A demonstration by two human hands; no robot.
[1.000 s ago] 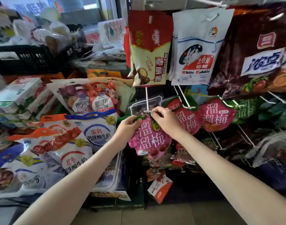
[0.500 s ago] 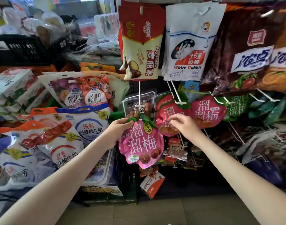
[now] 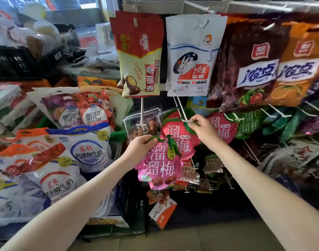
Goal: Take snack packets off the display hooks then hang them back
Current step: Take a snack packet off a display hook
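Head view. Q: How far along are you?
A: At seven o'clock your left hand (image 3: 142, 145) pinches the green leaf top of a glossy, plum-shaped magenta packet (image 3: 158, 165), free of any hook. At three o'clock your right hand (image 3: 203, 129) pinches a red packet (image 3: 180, 140) by its top at a wire hook (image 3: 185, 121) tip. Rehanging is left, I judge.

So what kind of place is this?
Most likely a small snack shop: sweets like the White Rabbit bag hang on wire display hooks, and big bags are piled beside them.
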